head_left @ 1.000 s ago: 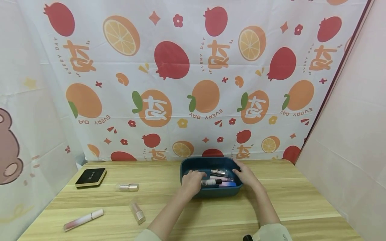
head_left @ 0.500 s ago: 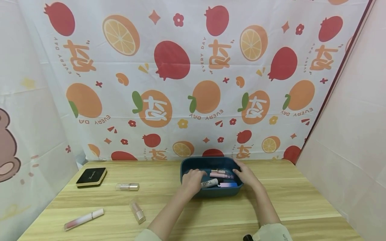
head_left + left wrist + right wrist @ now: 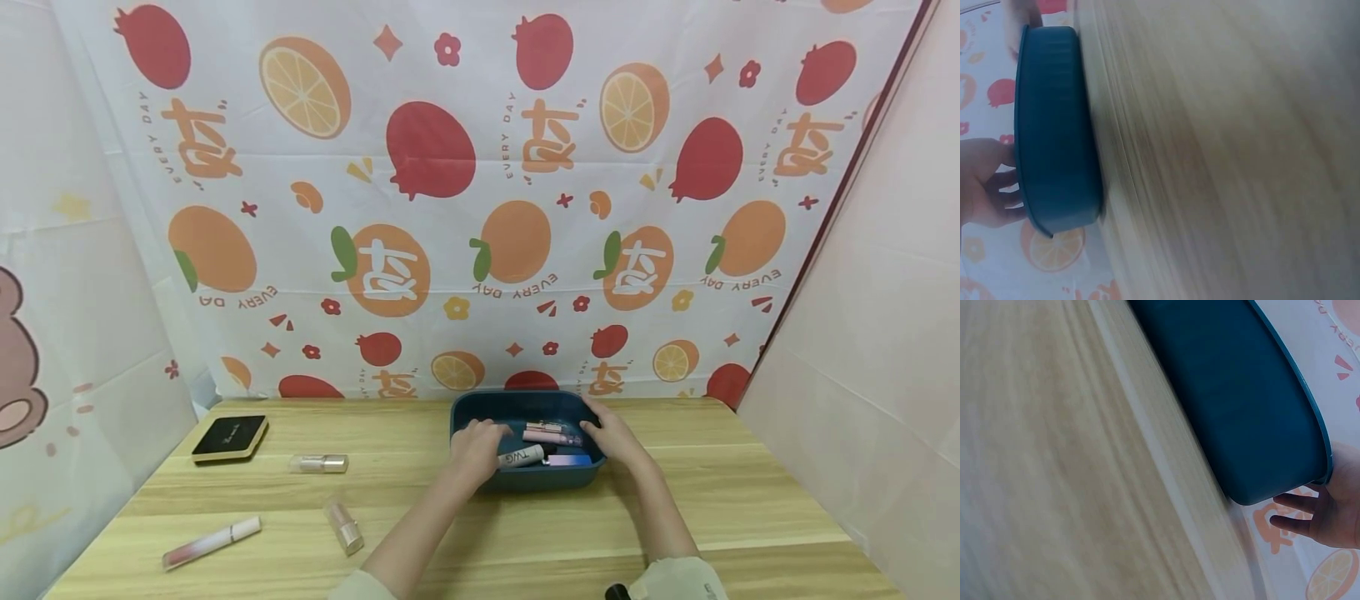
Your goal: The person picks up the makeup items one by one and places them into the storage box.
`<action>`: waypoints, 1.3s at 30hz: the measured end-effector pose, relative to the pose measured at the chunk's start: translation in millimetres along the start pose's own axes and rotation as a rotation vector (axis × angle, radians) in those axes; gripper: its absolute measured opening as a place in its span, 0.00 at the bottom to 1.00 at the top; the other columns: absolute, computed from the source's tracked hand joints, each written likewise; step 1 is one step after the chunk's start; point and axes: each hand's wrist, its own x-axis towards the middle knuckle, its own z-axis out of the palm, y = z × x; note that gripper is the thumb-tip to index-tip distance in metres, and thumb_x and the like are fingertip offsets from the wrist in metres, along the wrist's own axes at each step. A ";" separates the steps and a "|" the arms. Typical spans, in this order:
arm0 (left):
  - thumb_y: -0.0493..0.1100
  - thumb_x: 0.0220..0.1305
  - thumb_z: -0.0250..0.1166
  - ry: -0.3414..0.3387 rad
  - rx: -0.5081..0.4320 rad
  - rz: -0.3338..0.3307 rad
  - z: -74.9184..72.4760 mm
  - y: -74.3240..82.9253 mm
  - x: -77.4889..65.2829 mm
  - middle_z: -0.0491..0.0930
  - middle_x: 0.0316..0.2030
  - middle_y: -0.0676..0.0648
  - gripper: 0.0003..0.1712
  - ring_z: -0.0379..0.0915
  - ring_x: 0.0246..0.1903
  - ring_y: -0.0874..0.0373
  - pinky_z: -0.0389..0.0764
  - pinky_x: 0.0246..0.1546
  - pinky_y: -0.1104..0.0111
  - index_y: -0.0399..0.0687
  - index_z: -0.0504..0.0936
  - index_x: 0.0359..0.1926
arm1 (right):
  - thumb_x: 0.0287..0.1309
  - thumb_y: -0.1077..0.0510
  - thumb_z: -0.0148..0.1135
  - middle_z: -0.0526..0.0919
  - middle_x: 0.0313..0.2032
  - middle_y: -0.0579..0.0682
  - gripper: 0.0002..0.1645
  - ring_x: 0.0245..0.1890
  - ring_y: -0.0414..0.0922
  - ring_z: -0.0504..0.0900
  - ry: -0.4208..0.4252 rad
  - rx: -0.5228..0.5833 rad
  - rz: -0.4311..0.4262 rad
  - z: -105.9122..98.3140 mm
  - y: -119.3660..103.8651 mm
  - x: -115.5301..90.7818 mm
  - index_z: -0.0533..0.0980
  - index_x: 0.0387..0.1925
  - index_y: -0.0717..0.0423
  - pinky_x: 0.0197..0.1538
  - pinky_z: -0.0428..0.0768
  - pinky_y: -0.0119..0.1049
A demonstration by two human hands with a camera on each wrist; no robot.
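Observation:
A dark blue plastic bin (image 3: 540,478) stands on the wooden table near the back. My left hand (image 3: 476,454) grips its left end, thumb over the rim, with the fingers (image 3: 1007,199) along the outside. At the right end my right hand (image 3: 615,432) holds the rim, thumb inside and fingers (image 3: 1294,525) outside. Inside the bin lie a white tube marked TWG (image 3: 521,457), a pink-and-blue tube (image 3: 568,460), a pink tube (image 3: 542,436) and a small shiny rose-gold tube (image 3: 543,427). Part of the white tube is hidden behind my left hand.
To the left on the table lie a black compact case (image 3: 230,438), a clear-and-gold lipstick tube (image 3: 320,463), a second such tube (image 3: 344,526) and a pink-and-white lip gloss tube (image 3: 212,543). A fruit-print cloth (image 3: 450,250) hangs behind the table.
The white tube in the bin has rolled so its lettering shows, and the shiny tubes beside it have shifted. Both hands keep their places on the bin.

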 end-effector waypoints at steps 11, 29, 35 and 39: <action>0.30 0.48 0.67 0.064 -0.046 0.081 -8.3 -4.7 -5.2 0.79 0.33 0.48 0.19 0.74 0.32 0.52 0.74 0.21 0.65 0.51 0.84 0.42 | 0.62 0.62 0.52 0.60 0.62 0.66 0.32 0.62 0.63 0.57 -0.006 0.003 0.015 -1.2 -0.1 -0.1 0.57 0.66 0.63 0.60 0.56 0.58; 0.28 0.49 0.66 0.098 -0.153 0.221 -26.4 -18.8 -20.4 0.79 0.34 0.45 0.16 0.73 0.32 0.51 0.76 0.32 0.63 0.42 0.83 0.41 | 0.63 0.63 0.52 0.60 0.62 0.66 0.32 0.62 0.62 0.57 -0.009 0.015 0.023 -1.9 -2.6 -0.7 0.56 0.67 0.62 0.60 0.56 0.57; 0.29 0.49 0.67 0.129 -0.121 0.233 -33.2 -26.9 -28.6 0.79 0.34 0.44 0.15 0.74 0.31 0.51 0.75 0.25 0.67 0.41 0.83 0.41 | 0.62 0.63 0.52 0.61 0.62 0.66 0.32 0.62 0.62 0.57 -0.006 0.009 0.016 -1.7 -1.4 -0.3 0.57 0.67 0.62 0.60 0.56 0.56; 0.30 0.49 0.67 0.119 -0.114 0.239 -37.5 -31.5 -35.9 0.79 0.34 0.45 0.15 0.76 0.32 0.51 0.75 0.23 0.68 0.41 0.82 0.41 | 0.62 0.63 0.52 0.60 0.62 0.66 0.32 0.62 0.62 0.57 -0.005 0.014 0.021 -0.3 -0.9 -0.6 0.57 0.67 0.62 0.60 0.56 0.56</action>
